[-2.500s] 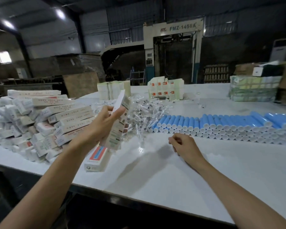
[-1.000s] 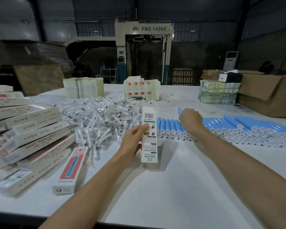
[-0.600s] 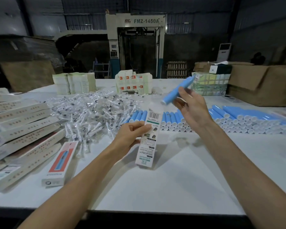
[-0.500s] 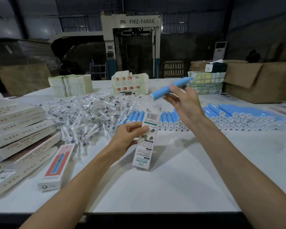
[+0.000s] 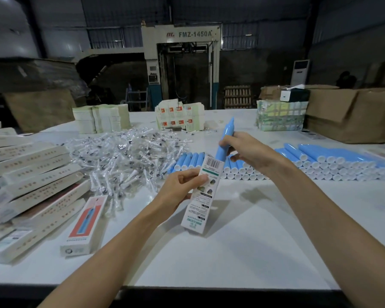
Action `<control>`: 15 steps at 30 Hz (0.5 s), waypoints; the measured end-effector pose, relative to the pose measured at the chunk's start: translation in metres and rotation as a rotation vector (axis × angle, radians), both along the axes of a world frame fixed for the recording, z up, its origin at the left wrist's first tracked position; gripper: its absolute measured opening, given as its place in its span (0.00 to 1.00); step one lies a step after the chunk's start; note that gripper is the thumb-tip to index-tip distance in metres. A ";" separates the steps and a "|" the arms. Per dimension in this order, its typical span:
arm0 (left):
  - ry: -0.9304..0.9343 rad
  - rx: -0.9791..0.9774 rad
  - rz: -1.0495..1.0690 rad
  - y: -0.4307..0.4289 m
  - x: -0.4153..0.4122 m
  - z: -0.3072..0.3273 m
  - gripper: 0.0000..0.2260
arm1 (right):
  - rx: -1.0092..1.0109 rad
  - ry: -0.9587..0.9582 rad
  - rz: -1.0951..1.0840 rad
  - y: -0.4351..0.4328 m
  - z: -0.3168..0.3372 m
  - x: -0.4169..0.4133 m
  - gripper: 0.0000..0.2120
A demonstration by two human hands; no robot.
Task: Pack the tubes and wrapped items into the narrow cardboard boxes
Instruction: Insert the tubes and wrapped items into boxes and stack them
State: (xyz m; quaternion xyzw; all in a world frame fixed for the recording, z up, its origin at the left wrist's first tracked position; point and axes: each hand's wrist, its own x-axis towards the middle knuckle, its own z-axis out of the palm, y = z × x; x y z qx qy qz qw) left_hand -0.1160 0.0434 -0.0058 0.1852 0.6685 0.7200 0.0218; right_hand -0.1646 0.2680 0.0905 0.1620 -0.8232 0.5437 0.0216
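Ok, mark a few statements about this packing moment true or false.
1. The right hand holds a blue tube, its lower end at the top of the narrow box. True.
2. The left hand lies flat on the table. False: it grips the narrow box.
3. The pile of wrapped items lies left of the rows of tubes. True.
4. The red-fronted box stands upright. False: it lies flat on the table.

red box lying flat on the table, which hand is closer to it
Left. The left hand, gripping the narrow box, is to the right of the red box; the right hand, holding the blue tube, is farther right and farther back.
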 end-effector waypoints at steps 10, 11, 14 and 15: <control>0.070 -0.117 0.169 -0.003 0.001 0.000 0.09 | 0.051 0.183 -0.057 -0.020 -0.026 0.001 0.16; 0.076 -0.114 0.185 -0.003 0.000 0.000 0.10 | 0.088 0.224 -0.037 -0.024 -0.027 0.002 0.10; 0.091 -0.097 0.189 -0.008 -0.001 0.000 0.11 | 0.193 0.334 -0.032 -0.040 -0.033 0.002 0.09; 0.105 -0.106 0.208 -0.012 -0.001 0.001 0.12 | 0.154 0.347 -0.060 -0.045 -0.036 0.002 0.08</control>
